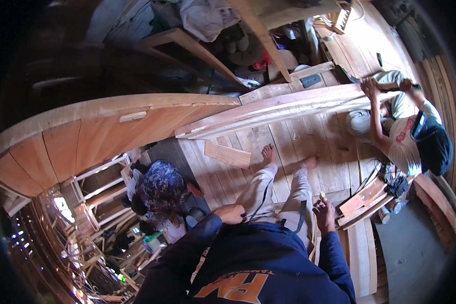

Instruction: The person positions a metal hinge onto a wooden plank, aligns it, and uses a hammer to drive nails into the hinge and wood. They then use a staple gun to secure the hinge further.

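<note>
My left hand [230,214] is curled closed against the top of my light trousers, near a dark strap; what its fingers hold, if anything, is hidden. On the other side, my right hand [325,217] pinches a small pale yellowish piece [323,195], too small to name exactly. Beyond my bare feet, a long wooden beam [283,109] runs across the plank floor [289,139]. At its right end, another person [403,129] in a cap crouches with both hands on a dark-handled tool [390,90] at the wood.
A short board [228,154] lies by my feet. To the left stands a large curved plank panel [86,126], with a second person [162,185] in a patterned cap below it. Wood offcuts [365,197] are piled at right. A dark blue-grey box [310,81] sits behind the beam.
</note>
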The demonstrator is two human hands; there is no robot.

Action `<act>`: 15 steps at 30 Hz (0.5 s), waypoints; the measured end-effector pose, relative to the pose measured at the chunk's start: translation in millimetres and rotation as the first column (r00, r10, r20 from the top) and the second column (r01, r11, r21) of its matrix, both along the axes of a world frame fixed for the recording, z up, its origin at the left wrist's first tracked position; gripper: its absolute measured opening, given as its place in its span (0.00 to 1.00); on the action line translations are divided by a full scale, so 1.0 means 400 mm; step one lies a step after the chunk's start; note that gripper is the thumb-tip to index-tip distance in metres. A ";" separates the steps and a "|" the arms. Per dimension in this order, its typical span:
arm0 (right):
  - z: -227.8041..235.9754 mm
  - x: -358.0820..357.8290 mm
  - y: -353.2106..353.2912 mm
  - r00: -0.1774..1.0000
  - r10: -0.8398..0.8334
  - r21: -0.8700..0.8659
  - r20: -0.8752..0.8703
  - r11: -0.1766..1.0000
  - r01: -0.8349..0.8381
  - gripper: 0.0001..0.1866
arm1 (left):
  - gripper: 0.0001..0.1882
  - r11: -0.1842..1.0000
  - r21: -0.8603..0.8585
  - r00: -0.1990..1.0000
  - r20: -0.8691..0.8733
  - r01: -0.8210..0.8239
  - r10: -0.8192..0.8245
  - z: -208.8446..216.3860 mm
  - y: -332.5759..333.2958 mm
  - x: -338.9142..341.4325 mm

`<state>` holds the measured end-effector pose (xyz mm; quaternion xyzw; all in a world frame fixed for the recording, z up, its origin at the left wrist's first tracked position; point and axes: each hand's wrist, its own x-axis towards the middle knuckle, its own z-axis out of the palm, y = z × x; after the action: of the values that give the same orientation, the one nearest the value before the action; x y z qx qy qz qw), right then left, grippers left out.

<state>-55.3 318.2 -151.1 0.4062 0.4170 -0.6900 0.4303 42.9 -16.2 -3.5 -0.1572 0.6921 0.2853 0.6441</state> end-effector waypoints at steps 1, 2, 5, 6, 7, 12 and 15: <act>0.000 0.001 0.000 1.000 0.004 -0.007 -0.006 1.000 -0.004 0.10 | 0.21 1.000 0.003 1.000 -0.007 -0.014 0.014 -0.016 -0.008 0.015; -0.007 -0.002 -0.010 1.000 0.021 0.000 -0.009 1.000 -0.021 0.10 | 0.21 1.000 0.004 1.000 -0.014 -0.026 0.026 -0.032 -0.020 0.032; -0.007 -0.015 -0.036 0.998 0.055 0.043 -0.029 0.998 -0.054 0.10 | 0.20 0.996 0.058 0.996 -0.051 -0.073 0.076 -0.072 -0.052 0.048; -0.002 -0.016 -0.058 0.997 0.063 0.041 -0.039 0.997 -0.061 0.10 | 0.19 0.993 0.073 0.994 -0.061 -0.088 0.093 -0.075 -0.071 0.055; 0.002 -0.014 -0.083 0.997 0.068 0.039 -0.048 0.997 -0.066 0.10 | 0.20 0.992 0.094 0.993 -0.075 -0.085 0.092 -0.084 -0.093 0.070; 0.009 0.035 -0.223 0.997 0.067 0.009 -0.050 0.998 -0.066 0.10 | 0.21 0.978 0.194 0.992 -0.085 -0.071 0.088 -0.093 -0.220 0.108; 0.013 0.057 -0.320 0.991 0.085 0.016 -0.107 0.996 -0.084 0.12 | 0.20 0.970 0.228 0.986 -0.125 -0.079 0.110 -0.111 -0.299 0.114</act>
<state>-32.3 190.2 -146.0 0.3530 0.4604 -0.6894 0.4338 88.6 -135.8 -47.8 -0.0972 0.6901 0.4016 0.5942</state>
